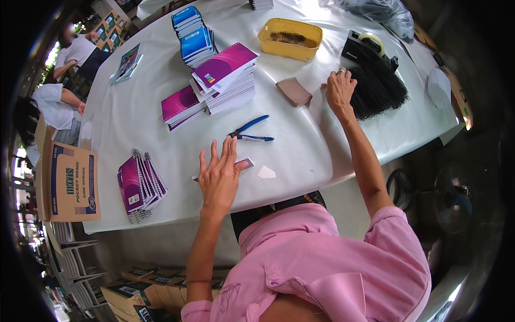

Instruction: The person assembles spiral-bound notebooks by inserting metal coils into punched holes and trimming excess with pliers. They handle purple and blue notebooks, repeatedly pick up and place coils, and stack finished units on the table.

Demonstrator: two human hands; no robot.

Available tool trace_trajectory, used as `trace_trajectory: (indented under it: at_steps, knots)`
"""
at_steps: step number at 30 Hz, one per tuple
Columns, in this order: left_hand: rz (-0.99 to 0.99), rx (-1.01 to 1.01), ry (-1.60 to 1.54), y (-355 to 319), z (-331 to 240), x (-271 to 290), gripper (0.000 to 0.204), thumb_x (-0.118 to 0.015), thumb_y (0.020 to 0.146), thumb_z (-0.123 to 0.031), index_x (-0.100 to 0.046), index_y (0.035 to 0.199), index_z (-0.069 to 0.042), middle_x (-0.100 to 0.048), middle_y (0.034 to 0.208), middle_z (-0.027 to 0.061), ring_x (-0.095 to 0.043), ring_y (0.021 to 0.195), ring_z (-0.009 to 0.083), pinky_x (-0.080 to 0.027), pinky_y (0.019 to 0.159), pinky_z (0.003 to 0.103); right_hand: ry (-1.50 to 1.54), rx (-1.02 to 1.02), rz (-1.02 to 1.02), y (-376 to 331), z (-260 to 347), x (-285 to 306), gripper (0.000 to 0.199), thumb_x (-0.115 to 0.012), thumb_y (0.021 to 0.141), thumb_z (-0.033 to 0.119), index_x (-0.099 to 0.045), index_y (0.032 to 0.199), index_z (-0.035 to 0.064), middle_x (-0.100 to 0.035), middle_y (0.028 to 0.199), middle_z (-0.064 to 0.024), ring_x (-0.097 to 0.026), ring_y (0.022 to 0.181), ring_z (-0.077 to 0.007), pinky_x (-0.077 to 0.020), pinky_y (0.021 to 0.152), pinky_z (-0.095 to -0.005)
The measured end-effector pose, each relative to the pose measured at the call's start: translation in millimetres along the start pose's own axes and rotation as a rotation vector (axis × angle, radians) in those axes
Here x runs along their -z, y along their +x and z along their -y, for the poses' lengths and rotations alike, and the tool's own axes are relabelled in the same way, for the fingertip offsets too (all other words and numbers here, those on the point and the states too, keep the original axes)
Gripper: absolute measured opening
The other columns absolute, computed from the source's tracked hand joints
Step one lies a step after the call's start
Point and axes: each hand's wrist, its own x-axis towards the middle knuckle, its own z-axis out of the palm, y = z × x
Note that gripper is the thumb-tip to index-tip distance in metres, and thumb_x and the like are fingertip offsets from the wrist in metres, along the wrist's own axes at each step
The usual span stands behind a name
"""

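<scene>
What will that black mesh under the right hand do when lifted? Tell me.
The black mesh lies bunched in soft folds, so it probably droops limp and weighs little. Its open weave may snag the right hand or the tape dispenser beside it.

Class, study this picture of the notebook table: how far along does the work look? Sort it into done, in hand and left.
Done: a fanned pile of small purple spiral notebooks lies at the table's left edge. In hand: the left hand rests flat on a small pink-edged cover piece, while the right hand touches the black mesh bundle; the blue pliers lie unused. Left: the stacks of purple-covered pads appear unbound, though that is hard to confirm.
</scene>
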Motion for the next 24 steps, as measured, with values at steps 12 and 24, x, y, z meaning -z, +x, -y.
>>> trace_trajectory:
  at_steps: [12, 24]
  knots:
    - [-0.015, 0.017, -0.021, 4, 1, -4, 0.053, -0.056, 0.092, -0.036, -0.048, 0.139, -0.012, -0.056, 0.135, 0.0062, -0.047, 0.128, 0.0348, -0.031, 0.107, 0.051, 0.627, -0.104, 0.353, 20, -37, 24, 0.013, -0.06, 0.085, 0.016, -0.067, 0.094, 0.0101, -0.069, 0.087, -0.0161, -0.067, 0.085, -0.0358, -0.0525, 0.077, -0.0436]
    - [-0.001, 0.024, -0.006, 4, 2, -2, 0.052, -0.057, 0.092, -0.034, -0.048, 0.139, -0.012, -0.056, 0.135, 0.0074, -0.049, 0.126, 0.0351, -0.031, 0.107, 0.053, 0.929, 0.231, 0.386, 6, 22, 53, 0.019, -0.062, 0.089, 0.009, -0.065, 0.105, -0.0026, -0.063, 0.092, -0.0092, -0.061, 0.077, -0.017, -0.0519, 0.072, -0.0316]
